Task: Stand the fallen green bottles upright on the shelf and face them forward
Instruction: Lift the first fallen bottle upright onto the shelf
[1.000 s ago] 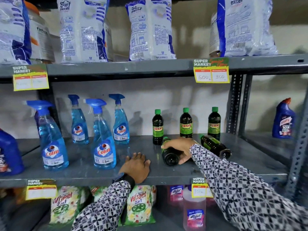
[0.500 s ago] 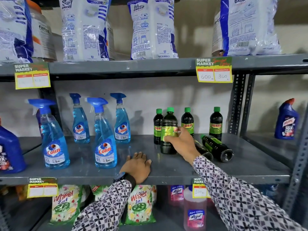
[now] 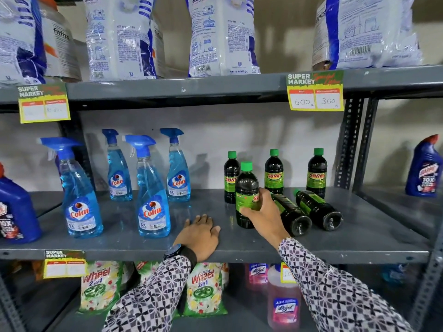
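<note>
btl [image 3: 247,195] now upright vs 1s ago | R hand [image 3: 262,212] clamped on it | L hand [image 3: 201,233] flat, shelf [image 3: 239,254] front edge

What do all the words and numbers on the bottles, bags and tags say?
"SUNNY": green bottles
"Colin", "5X": spray bottles
"SUPER MARKET", "600", "300": price tag
"Wheel 2in1": green bags
"Lizol": pink bottle
"10X": blue bottle
"fitfizz": jar
White bags' small print: too blurred.

Blue spray bottles [image 3: 153,207], detergent bags [image 3: 223,37]
</note>
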Action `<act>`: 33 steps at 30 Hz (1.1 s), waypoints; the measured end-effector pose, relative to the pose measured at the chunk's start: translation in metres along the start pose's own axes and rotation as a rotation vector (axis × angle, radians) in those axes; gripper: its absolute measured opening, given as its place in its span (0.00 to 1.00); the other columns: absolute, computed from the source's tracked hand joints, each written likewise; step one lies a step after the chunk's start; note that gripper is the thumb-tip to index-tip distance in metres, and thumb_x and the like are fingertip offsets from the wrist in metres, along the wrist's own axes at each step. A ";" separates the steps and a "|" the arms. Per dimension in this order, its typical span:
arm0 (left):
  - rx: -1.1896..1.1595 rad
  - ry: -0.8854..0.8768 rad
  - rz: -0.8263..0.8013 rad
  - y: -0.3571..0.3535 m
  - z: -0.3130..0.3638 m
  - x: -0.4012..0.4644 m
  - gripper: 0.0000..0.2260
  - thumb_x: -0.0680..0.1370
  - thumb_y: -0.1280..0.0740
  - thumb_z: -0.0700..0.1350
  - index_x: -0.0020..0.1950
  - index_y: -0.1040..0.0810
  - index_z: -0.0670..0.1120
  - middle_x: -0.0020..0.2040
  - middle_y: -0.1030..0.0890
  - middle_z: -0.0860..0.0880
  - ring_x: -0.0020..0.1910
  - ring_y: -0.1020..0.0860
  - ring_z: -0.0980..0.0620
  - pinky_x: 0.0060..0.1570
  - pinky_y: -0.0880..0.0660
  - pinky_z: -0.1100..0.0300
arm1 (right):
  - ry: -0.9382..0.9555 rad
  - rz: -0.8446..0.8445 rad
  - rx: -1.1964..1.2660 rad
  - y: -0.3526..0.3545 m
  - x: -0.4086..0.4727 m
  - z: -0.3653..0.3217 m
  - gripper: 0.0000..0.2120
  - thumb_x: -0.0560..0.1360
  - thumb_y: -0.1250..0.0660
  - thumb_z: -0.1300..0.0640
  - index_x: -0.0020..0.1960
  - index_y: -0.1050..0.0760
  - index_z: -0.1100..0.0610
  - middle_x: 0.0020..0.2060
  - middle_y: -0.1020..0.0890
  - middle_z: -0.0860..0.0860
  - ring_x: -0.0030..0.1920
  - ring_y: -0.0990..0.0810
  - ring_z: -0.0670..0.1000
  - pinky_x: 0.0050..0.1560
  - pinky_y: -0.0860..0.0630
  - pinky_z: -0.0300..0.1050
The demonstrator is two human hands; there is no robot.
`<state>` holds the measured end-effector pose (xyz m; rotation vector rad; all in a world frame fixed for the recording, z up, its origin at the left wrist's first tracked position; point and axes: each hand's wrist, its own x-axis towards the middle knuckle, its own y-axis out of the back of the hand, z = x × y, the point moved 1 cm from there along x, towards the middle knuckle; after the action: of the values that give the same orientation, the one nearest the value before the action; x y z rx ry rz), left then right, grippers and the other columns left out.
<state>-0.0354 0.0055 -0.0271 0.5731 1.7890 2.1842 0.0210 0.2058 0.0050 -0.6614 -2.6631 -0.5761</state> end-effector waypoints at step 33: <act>0.000 0.013 -0.013 0.002 0.002 -0.002 0.27 0.84 0.53 0.56 0.82 0.42 0.45 0.83 0.42 0.46 0.82 0.45 0.47 0.81 0.50 0.46 | 0.021 -0.132 0.034 0.002 -0.007 0.010 0.38 0.61 0.13 0.52 0.64 0.30 0.45 0.57 0.16 0.43 0.60 0.16 0.46 0.63 0.20 0.48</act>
<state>-0.0331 0.0057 -0.0246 0.5467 1.7939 2.1843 0.0256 0.2094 -0.0064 -0.4698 -2.7056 -0.5673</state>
